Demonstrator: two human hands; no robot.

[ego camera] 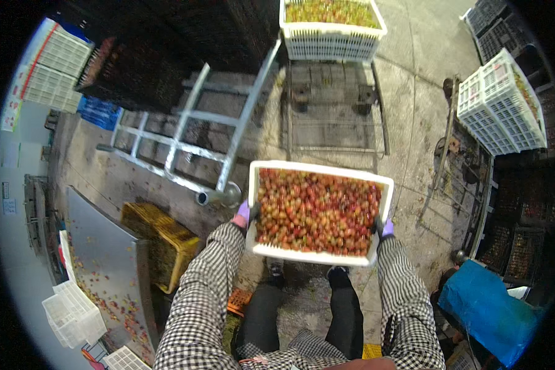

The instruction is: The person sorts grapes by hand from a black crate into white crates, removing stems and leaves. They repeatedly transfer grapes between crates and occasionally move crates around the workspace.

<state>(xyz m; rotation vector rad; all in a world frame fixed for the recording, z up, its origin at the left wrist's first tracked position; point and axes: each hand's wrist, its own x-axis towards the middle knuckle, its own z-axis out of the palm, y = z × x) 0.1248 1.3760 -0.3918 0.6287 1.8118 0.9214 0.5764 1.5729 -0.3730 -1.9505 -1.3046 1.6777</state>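
Observation:
Between both arms hangs a white plastic crate [321, 166], filled almost to its rim with small round red and yellowish fruit [319, 208]. My left hand [243, 212] grips its left end; a purple glove shows, but the fingertips are hidden. At the opposite end my right hand [387, 228], also gloved in purple, holds the crate wall with most of the fingers out of sight. The crate is held in the air above the concrete floor, in front of my legs and shoes.
A low metal cart frame [335, 150] lies ahead, with a white crate of yellow-green fruit [335, 44] at its far end. Left are a galvanized metal frame [178, 144], a yellow crate [185, 249] and a steel table [106, 240]. White crates [495, 108] and a blue sheet [485, 305] are right.

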